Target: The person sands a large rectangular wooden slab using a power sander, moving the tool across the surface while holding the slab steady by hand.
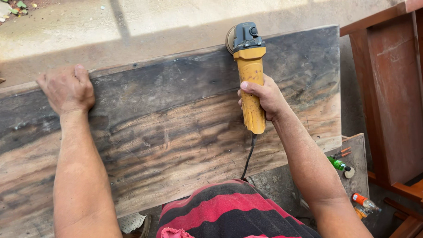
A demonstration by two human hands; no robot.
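Grinder on a weathered plank, both hands busy

Plank (176,132) first: it's a wide, dark-stained slab of old wood lying across in front of the person, grain running left to right, far edge up by the concrete floor (154,26).

Right hand (263,99) is wrapped tight around the yellow body of an angle grinder (250,75), fingers curled under, thumb on top. The grey head and disc sit just beyond that hand, right at the plank's far edge, so my guess is the grip is that firm to keep the disc flat on the wood. The cord drops from the tool's back end toward the person's striped red-and-black clothing (229,216).

Left hand (67,89) is well apart from the tool, palm down, fingers hooked over the far edge. Looks like it's there to pin the board so it doesn't skate around.

Off to the right of the right hand: a green bottle (338,164), an orange one (362,200), pliers with orange handles (341,153), and some reddish wooden furniture (387,88).
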